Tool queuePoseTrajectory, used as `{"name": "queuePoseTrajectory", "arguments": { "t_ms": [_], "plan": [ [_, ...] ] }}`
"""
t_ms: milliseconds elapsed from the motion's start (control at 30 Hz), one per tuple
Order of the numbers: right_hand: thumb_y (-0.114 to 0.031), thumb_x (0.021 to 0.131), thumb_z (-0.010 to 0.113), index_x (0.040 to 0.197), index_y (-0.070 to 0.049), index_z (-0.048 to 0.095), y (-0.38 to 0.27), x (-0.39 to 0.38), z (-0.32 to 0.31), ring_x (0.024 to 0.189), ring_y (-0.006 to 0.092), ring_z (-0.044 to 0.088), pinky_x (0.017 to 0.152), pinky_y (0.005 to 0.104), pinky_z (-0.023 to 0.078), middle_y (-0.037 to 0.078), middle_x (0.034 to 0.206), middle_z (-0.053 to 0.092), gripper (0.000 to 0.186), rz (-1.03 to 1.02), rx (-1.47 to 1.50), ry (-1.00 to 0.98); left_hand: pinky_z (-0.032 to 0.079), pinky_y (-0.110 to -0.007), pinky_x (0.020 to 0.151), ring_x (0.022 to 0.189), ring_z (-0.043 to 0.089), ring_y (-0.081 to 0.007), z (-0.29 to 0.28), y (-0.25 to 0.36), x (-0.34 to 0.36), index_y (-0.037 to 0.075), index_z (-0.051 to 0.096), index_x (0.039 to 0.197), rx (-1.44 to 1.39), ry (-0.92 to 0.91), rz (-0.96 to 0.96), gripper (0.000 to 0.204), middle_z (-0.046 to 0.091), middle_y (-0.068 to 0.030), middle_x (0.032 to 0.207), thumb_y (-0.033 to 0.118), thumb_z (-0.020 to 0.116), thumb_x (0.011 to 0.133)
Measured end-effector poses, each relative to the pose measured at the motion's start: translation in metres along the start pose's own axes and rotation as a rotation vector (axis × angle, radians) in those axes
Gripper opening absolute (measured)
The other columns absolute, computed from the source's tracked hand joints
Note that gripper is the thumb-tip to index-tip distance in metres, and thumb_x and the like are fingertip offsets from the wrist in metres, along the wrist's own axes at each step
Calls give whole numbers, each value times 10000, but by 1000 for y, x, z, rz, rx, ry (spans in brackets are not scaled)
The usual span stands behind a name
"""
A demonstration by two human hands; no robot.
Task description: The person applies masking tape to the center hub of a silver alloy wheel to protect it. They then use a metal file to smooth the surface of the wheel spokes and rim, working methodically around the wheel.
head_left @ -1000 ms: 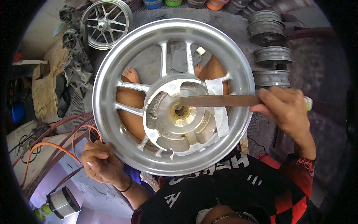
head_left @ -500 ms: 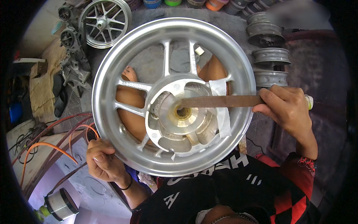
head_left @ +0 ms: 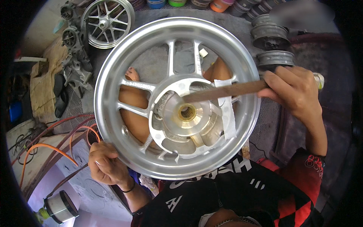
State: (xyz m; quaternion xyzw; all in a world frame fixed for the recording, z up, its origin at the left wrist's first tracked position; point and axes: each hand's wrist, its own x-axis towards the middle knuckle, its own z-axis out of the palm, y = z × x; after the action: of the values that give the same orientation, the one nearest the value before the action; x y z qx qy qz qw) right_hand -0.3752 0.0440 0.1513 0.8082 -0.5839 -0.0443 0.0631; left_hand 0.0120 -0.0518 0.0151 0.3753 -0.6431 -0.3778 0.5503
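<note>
A large silver alloy wheel rim [head_left: 251,109] fills the middle of the view, resting over my lap and bare legs. My left hand [head_left: 107,164] is closed on its lower-left edge. In my right hand [head_left: 293,89], closed round the handle end, is a long, flat brown file [head_left: 227,91]; a pale handle end [head_left: 319,80] sticks out past the fist. The file reaches left across the wheel, its blurred tip over the hub face, above the splined, yellowish centre hole [head_left: 187,112]. Whether it touches cannot be told. White masking tape [head_left: 228,121] covers part of the hub's right side.
A smaller silver wheel [head_left: 107,24] and grey metal castings [head_left: 75,64] stand at the far left. Several rims [head_left: 276,58] are stacked at the right. Paint tubs [head_left: 177,3] line the back. An orange hose [head_left: 49,145] and a clear cylinder [head_left: 62,207] are at the lower left.
My right hand has moved up and slightly right, tilting the file so its tip sits above the centre hole, which shows more fully. My left hand has stayed on the rim.
</note>
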Motion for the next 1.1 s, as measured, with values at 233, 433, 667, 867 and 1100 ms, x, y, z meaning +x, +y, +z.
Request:
{"name": "queuePoseTrajectory", "arguments": {
  "t_ms": [233,433,667,867,1100],
  "plan": [
    [-430,784,740,928,-47,653,19,-5,-30,555,208,538,512,354,423,32,676,489,418,-111,-76,-52,326,-271,550,583,412,-125,-2,-1,-3,5,513,762,-4,23,-24,439,497,-70,669,302,458,1080],
    [-422,780,737,923,-65,647,13,9,-14,562,223,550,519,364,429,42,689,506,396,-69,-48,-13,318,-282,562,584,417,-137,0,0,1,5,536,742,16,0,-6,427,524,-70,641,285,494,1061],
    [-433,777,737,902,-68,638,23,-6,-36,574,223,566,526,366,438,43,690,513,398,-90,-52,-90,316,-282,580,596,432,-137,-2,8,1,-24,618,752,187,-34,-63,344,547,-73,642,212,570,998],
    [-439,785,742,912,-63,643,9,6,-13,595,213,581,540,356,453,38,697,528,409,-93,-92,16,352,-263,591,622,507,-132,33,49,25,-35,703,844,231,-178,-102,165,629,-77,706,113,665,906],
    [-385,788,755,941,-62,656,44,-30,-35,557,257,571,514,381,442,60,695,539,371,-49,-39,88,493,-348,569,596,666,-254,101,93,35,10,730,965,280,-634,-247,142,694,-135,778,117,755,876]
  ]
}}
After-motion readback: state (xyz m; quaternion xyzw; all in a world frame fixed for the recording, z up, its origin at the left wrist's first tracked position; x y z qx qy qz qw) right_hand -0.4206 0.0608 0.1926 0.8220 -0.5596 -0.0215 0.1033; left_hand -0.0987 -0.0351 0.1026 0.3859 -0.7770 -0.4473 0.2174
